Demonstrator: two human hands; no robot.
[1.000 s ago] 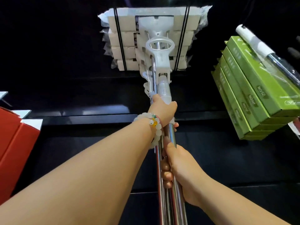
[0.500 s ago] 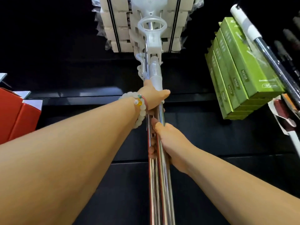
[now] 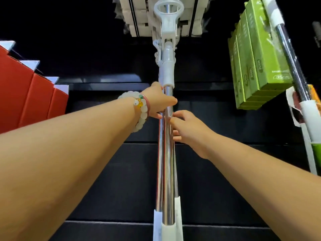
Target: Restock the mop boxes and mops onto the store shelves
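Note:
A bundle of chrome mop poles runs up the middle of the view to a white plastic collar and ring lever. Behind the lever are the white sponge mop heads, at the top edge. My left hand, with a bead bracelet on the wrist, grips the poles just below the white collar. Beside the poles on their right is my right hand. Its fingers are loosely curled, and only the thumb and fingertips touch the metal. White sleeves cover the poles' near ends.
Green mop boxes are stacked at the right. Another chrome and white mop leans across them. Red boxes stand at the left. Dark shelf boards fill the background behind the poles.
The mops have slid up and away, so the heads now reach the top edge. My right hand has loosened its grip and come off to the right. My left hand still holds the poles.

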